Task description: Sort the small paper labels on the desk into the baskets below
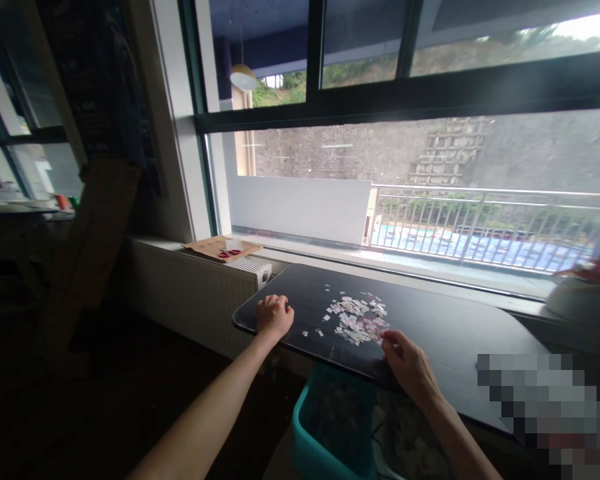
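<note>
A loose pile of small white paper-like pieces lies on the dark tabletop, with a few strays to its left. Over the pile's right side lies a thin, see-through piece with a pinkish tint; its kind is unclear. My right hand is at the pile's near right edge, thumb and fingers pinched together beside the pinkish piece. What they pinch is too small to make out. My left hand rests at the table's left end with fingers curled in, their inner side hidden.
Below the table's front edge stands a teal plastic tub with blurred contents, beside a paler container. Red-handled scissors lie on brown paper by the window. A radiator adjoins the table's left.
</note>
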Action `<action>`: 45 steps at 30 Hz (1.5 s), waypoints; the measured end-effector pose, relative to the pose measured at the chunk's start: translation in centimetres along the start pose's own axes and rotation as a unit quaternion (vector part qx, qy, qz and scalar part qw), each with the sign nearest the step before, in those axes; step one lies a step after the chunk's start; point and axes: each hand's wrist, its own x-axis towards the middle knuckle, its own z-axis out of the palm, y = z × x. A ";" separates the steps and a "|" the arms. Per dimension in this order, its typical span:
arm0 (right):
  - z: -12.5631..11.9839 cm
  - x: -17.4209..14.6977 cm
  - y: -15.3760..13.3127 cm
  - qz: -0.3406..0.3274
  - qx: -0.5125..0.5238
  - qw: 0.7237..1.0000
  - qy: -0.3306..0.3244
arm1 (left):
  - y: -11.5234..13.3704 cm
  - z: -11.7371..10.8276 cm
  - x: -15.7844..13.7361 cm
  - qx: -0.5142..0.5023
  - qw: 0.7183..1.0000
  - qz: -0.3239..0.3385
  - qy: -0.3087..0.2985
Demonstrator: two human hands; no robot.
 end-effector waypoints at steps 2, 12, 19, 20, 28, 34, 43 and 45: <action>0.3 0.0 0.4 -0.004 0.018 1.000 0.007 | -0.1 0.1 0.0 0.005 1.000 0.004 0.007; 0.2 -0.2 -0.1 -0.053 0.026 0.998 -0.008 | -0.4 0.5 0.4 0.017 1.000 0.011 0.009; 0.0 -0.2 -0.3 -0.062 0.015 0.998 -0.020 | -0.3 0.4 0.4 0.014 1.000 0.008 0.007; 0.0 -0.2 -0.3 -0.063 0.013 0.997 -0.029 | -0.3 0.4 0.4 0.014 1.000 0.008 0.008; 0.2 0.3 -0.7 -0.051 -0.013 0.998 -0.028 | -0.5 0.7 0.5 0.018 1.000 0.016 0.012; 0.2 0.1 -0.6 -0.062 -0.001 0.997 -0.046 | -0.4 0.7 0.5 0.027 1.000 0.011 0.005; 0.9 0.8 -1.4 -0.082 0.004 0.995 -0.053 | -0.4 0.5 0.5 0.027 1.000 0.009 0.004; 0.9 0.7 -1.5 -0.080 0.000 0.995 -0.050 | -0.4 0.5 0.5 0.026 1.000 0.010 0.002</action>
